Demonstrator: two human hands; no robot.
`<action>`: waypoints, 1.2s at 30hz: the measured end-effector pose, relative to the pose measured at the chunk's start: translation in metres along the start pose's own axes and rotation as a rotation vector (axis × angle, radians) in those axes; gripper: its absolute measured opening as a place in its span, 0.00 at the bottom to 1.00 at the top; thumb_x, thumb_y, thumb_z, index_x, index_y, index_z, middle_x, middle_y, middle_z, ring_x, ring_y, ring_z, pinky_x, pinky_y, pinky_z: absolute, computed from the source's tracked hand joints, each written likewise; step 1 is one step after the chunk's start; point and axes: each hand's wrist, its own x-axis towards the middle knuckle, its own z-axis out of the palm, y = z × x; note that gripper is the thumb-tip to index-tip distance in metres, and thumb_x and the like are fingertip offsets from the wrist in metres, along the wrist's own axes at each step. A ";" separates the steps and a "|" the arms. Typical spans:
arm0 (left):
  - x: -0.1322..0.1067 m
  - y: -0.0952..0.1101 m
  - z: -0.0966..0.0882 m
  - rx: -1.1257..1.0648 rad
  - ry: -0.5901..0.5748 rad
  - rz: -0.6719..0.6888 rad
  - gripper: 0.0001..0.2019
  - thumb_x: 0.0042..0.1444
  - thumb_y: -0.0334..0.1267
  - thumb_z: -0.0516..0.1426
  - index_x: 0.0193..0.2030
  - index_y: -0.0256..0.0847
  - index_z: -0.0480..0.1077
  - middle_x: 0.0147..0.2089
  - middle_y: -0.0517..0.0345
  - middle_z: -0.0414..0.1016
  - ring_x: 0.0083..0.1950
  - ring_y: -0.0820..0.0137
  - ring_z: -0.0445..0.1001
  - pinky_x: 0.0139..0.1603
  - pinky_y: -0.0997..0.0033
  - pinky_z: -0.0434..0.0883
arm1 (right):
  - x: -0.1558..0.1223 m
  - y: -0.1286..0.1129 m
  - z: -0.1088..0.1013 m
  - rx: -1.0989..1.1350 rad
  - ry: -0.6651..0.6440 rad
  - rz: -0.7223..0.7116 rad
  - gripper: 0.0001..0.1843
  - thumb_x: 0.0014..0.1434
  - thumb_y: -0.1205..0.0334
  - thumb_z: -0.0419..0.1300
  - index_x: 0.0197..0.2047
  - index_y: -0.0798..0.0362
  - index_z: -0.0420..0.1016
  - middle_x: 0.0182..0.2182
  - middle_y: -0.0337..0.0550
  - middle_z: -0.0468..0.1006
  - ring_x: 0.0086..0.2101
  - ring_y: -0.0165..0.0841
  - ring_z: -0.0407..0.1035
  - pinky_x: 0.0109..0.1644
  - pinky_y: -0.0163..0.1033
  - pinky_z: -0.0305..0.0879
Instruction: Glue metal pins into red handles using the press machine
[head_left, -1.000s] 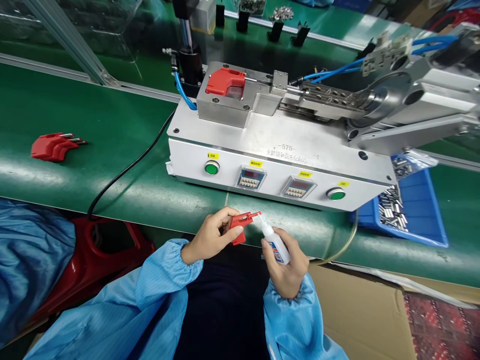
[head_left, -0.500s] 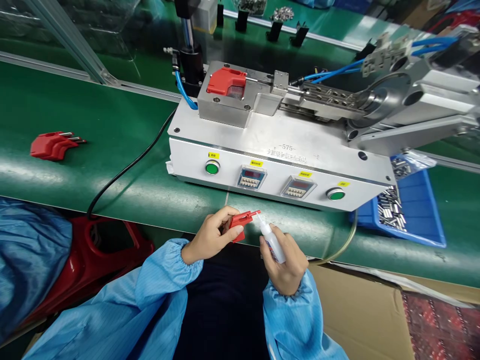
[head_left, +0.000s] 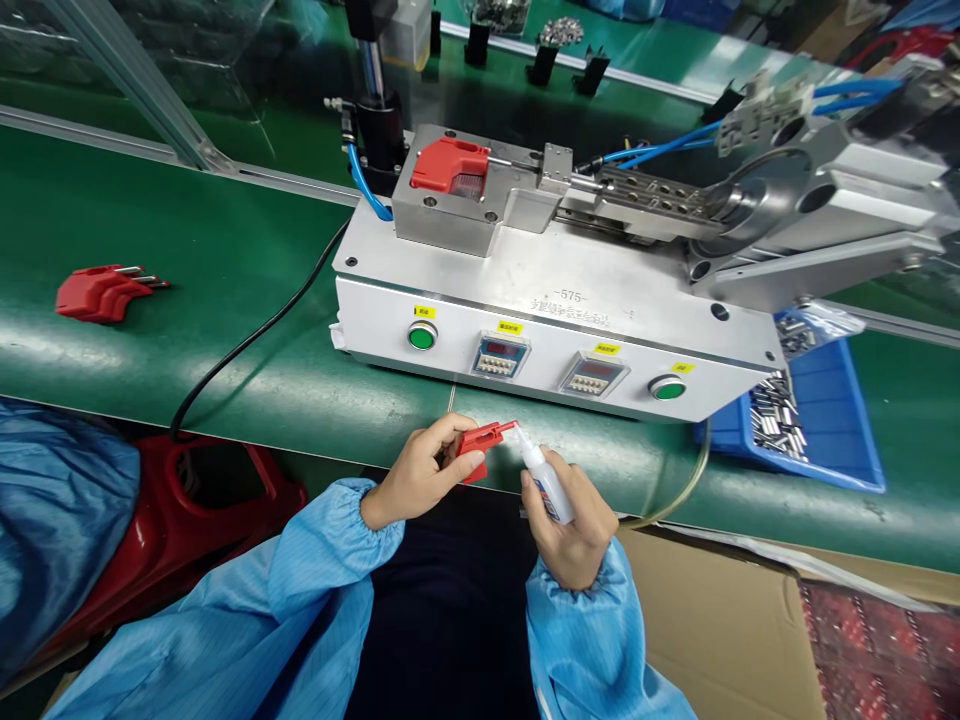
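Between the fingers and thumb of my left hand [head_left: 426,470] is a red plastic part [head_left: 480,437] whose thin red stem points right. My right hand [head_left: 574,520] is wrapped round a small white glue bottle [head_left: 550,484], tilted so that its nozzle meets the tip of the stem. Whether any liquid comes out is too small to tell. Beyond both hands stands a pneumatic press [head_left: 555,310], with another red part [head_left: 450,165] seated in its metal fixture [head_left: 442,225].
More red parts with metal pins [head_left: 105,293] lie on the green bench [head_left: 247,215] at left. A blue bin [head_left: 847,410] of metal pins [head_left: 778,420] stands right of the press. A black cable [head_left: 262,340] crosses the bench. Below are a red stool [head_left: 169,500] and a cardboard box [head_left: 705,620].
Both hands keep nearly the same pose, with the bottle nozzle still at the red stem. The whole view has shifted slightly.
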 end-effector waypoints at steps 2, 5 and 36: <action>0.000 0.000 0.000 0.005 0.000 0.005 0.13 0.69 0.48 0.61 0.50 0.41 0.74 0.34 0.60 0.75 0.33 0.70 0.72 0.36 0.72 0.67 | 0.000 -0.001 0.000 0.021 -0.008 0.019 0.16 0.67 0.67 0.65 0.58 0.50 0.77 0.36 0.46 0.82 0.27 0.34 0.75 0.34 0.39 0.75; 0.001 0.000 0.000 0.013 0.005 0.013 0.12 0.69 0.47 0.61 0.50 0.41 0.74 0.33 0.61 0.75 0.32 0.70 0.72 0.35 0.72 0.67 | -0.001 -0.002 0.000 0.065 -0.009 0.080 0.14 0.68 0.66 0.64 0.56 0.51 0.78 0.36 0.47 0.83 0.27 0.34 0.74 0.34 0.40 0.75; 0.000 0.003 0.003 -0.008 0.018 -0.003 0.15 0.70 0.51 0.59 0.49 0.40 0.75 0.31 0.60 0.75 0.30 0.71 0.70 0.32 0.73 0.67 | 0.008 0.002 -0.015 1.127 -0.326 0.874 0.23 0.73 0.43 0.51 0.48 0.52 0.77 0.19 0.29 0.56 0.16 0.27 0.46 0.19 0.36 0.57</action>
